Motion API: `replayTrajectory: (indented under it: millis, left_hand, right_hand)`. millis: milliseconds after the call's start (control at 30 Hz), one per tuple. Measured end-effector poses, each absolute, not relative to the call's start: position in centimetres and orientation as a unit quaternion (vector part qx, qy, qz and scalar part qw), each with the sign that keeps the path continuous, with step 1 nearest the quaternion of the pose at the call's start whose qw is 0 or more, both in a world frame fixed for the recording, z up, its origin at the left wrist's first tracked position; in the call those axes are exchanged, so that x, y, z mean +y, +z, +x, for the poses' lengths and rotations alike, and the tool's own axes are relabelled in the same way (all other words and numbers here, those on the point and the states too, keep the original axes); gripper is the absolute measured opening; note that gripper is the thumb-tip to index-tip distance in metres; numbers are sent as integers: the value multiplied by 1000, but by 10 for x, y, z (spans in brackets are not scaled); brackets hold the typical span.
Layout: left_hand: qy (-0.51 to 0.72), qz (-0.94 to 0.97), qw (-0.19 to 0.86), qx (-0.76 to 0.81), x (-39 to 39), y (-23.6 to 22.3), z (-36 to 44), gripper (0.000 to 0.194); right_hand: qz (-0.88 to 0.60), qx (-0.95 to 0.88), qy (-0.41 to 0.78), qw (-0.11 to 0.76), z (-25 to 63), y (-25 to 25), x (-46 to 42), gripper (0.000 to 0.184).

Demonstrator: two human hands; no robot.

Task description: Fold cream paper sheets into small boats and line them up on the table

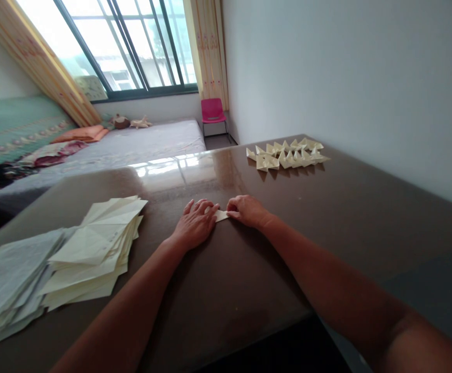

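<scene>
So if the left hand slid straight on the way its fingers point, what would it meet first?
The left hand points up and right, its fingers on the small folded paper. Straight past that lies bare table. The folded pieces probably sit right of that line, though depth is hard to judge.

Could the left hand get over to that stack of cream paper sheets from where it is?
Probably yes: the left hand rests on the small folded paper, and only bare tabletop lies between it and the stack of cream sheets.
</scene>
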State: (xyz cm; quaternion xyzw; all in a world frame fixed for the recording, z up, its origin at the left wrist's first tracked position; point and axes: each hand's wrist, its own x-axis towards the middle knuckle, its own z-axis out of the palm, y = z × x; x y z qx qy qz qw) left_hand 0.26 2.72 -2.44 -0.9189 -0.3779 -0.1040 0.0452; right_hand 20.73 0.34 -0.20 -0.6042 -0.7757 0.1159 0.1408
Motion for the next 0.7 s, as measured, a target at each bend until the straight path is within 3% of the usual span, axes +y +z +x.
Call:
replayTrajectory:
  millis: [300, 700]
  left_hand:
    - [-131, -904, 16, -406, 27, -15, 3, 35]
    - [-121, -875, -90, -460, 41, -15, 1, 39]
  right_hand:
    - [-600, -773, 124, 165, 211, -9, 3, 20]
    - [-595, -771, 128, 188, 206, -10, 0, 20]
